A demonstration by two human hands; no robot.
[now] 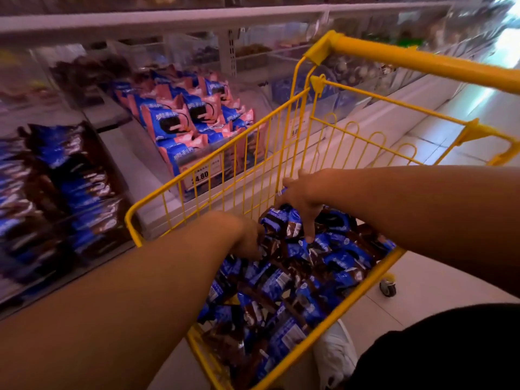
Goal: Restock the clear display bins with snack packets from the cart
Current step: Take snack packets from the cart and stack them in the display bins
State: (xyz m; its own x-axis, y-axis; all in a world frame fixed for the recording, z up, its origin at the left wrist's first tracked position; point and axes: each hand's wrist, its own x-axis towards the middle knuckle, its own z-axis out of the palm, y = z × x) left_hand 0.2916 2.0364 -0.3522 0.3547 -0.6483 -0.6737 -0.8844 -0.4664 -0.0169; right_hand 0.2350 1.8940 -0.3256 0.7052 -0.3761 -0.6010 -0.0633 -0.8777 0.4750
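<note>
With both hands down in the cart (174, 198), the left hand (249, 237) curled into the packets (281, 282) and the right hand (302, 202) spread over them, loose packets could be dropped before the bin (64, 190) is reached.

Left hand (249, 237) curled; right hand (305, 201) spread downward.

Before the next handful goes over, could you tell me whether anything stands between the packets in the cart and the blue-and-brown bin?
Yes: the cart's yellow wire side wall stands between the blue-and-brown packets and that bin on the left, so they must be lifted over its rim.
</note>
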